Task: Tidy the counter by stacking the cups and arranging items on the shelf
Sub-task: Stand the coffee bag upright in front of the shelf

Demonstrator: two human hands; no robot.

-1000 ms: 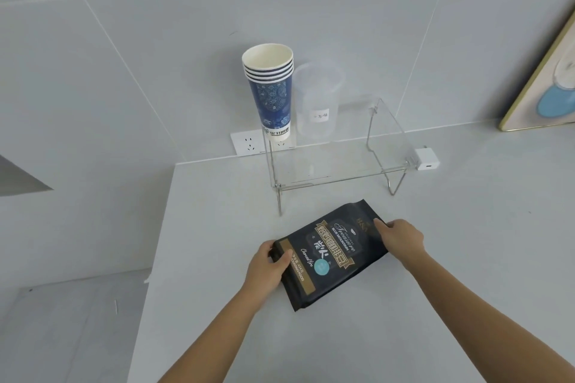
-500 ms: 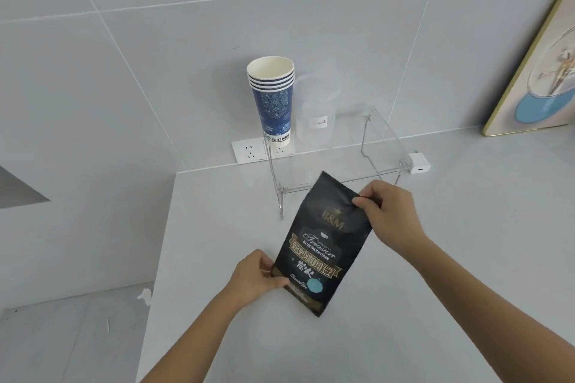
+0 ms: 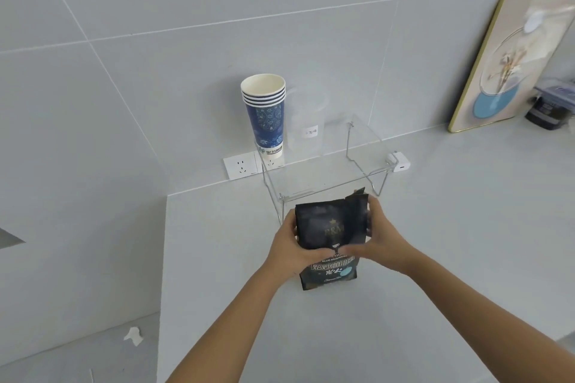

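Both hands, left hand [image 3: 291, 247] and right hand [image 3: 378, 238], clasp the black coffee bag [image 3: 329, 236] upright by its sides, just near of the clear shelf [image 3: 323, 174], probably squaring it for shelving beside the stacked cups [image 3: 264, 112] at far left.

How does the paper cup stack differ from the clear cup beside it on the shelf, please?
The paper cup stack is opaque, blue-patterned with white rims; the clear cup is see-through with a small white label. The stack holds several nested cups and stands taller; the clear cup looks single. Both stand upright on the shelf.
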